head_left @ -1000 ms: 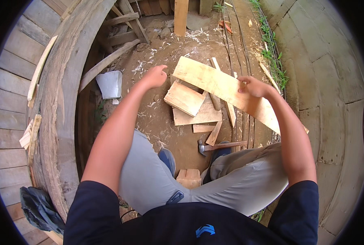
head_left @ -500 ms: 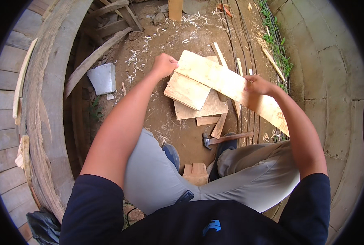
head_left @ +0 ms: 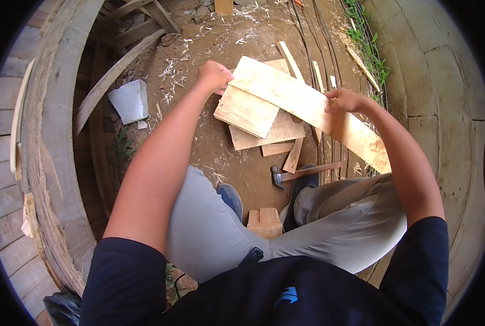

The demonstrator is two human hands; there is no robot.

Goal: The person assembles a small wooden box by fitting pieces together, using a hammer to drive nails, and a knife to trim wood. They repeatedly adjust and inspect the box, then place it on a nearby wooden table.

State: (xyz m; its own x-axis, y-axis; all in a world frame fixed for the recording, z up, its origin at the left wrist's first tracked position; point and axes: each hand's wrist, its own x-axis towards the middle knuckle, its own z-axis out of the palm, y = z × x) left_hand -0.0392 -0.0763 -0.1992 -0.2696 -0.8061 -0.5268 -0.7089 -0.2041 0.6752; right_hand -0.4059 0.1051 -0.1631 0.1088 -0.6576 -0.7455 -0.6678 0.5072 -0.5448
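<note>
A long pale wooden board (head_left: 294,93) slants across the space in front of me, from upper left to lower right. My left hand (head_left: 215,77) is closed at its far left end, some fingers hidden at the edge. My right hand (head_left: 344,101) grips the same board past its middle, thumb on top and the other fingers mostly out of sight. Beneath the board's left part lies a shorter wooden board (head_left: 246,111), with another flat board (head_left: 280,133) lower in the pile. Whether the long board rests on the pile, I cannot tell.
A claw hammer (head_left: 306,171) lies near my feet, beside small wood offcuts (head_left: 293,156). Between my feet is a wooden block (head_left: 264,221). A pale stone (head_left: 129,102) and a large beam (head_left: 55,136) are at left; dark cables (head_left: 314,49) and a wall (head_left: 416,70) at right.
The whole view has shifted slightly, so the ground things appear higher. Both hands keep hold of the long board; the left hand's fingers have moved a little at its end.
</note>
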